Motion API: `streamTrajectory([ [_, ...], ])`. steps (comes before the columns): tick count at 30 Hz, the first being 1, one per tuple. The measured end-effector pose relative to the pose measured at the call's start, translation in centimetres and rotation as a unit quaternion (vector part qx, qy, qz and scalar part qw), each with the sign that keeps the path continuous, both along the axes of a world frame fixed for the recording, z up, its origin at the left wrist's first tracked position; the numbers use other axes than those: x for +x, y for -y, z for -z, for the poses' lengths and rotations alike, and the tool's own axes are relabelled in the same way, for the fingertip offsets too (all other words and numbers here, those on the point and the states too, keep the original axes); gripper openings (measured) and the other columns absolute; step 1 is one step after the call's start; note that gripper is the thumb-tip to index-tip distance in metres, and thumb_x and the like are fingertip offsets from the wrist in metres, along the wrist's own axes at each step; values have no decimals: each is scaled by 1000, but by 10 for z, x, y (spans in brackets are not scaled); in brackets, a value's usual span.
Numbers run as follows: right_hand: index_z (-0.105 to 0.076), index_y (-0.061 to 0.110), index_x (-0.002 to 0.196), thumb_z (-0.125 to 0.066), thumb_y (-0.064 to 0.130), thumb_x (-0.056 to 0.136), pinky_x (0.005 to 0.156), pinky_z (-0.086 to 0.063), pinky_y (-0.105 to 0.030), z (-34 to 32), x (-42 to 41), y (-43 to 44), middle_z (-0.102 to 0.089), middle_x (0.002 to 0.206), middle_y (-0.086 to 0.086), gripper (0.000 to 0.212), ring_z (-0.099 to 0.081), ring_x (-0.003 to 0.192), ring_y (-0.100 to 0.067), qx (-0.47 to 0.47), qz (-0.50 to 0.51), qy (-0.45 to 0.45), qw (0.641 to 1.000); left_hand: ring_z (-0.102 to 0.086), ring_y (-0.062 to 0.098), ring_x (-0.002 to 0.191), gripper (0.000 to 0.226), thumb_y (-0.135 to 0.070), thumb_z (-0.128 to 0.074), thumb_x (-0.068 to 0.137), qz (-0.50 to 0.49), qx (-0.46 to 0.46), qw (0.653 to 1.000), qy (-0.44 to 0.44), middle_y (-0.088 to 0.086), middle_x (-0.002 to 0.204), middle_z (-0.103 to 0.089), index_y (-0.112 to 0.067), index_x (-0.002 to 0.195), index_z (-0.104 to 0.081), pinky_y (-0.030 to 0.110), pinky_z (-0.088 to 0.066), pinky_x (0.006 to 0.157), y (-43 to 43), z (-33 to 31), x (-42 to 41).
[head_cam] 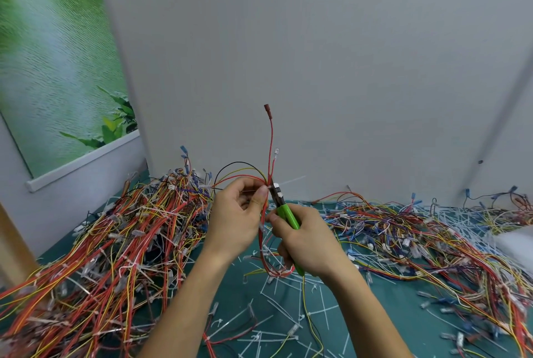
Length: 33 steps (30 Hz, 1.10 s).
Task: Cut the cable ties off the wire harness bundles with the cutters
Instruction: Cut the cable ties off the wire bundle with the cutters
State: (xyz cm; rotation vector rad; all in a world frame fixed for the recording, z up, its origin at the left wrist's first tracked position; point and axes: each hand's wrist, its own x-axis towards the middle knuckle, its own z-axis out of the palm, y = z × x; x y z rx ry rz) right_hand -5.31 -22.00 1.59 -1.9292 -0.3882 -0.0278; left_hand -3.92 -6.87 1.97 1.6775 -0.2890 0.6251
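The right hand [305, 242] wraps the cutters [284, 212], hiding most of the green handles; only a stretch above the fist and a tip below the palm show. The blades at the cable tie [288, 181] are too small to tell whether they touch it. The left hand [236, 213] pinches the bundle [270, 173] just beside the blades, its thumb covering the wires there. Below the grip the bundle's loop passes behind the right hand. Both forearms run off the bottom edge. Far right of the grip, a blurred white thing [516, 239] is cut off by the edge.
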Motion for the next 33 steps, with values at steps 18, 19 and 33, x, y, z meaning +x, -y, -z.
streamTrajectory([
  [18,-59,10,92,-59,30,103,55,-45,-40,5,4,-2,-50,65,-2,23,-50,53,-22,9,11,-5,1000,-73,15,78,13,-12,-67,96,-12,-9,1000,-5,-9,86,-74,-24,93,-68,22,-58,71,4,1,-2],
  [19,-59,11,90,-59,31,103,56,-44,-40,5,5,-2,-49,67,-3,24,-48,54,-21,9,13,-8,1000,-73,14,78,13,-12,-67,96,-12,-7,1000,-6,-9,87,-74,-24,93,-68,22,-58,71,4,1,-2],
  [33,-62,15,101,-61,30,102,64,-59,-45,4,3,-2,-60,70,2,15,-66,57,-16,-7,-21,-13,1000,-72,14,74,9,-7,-64,97,7,-21,999,-23,1,85,-73,-15,96,-69,17,-55,66,4,-1,-4],
])
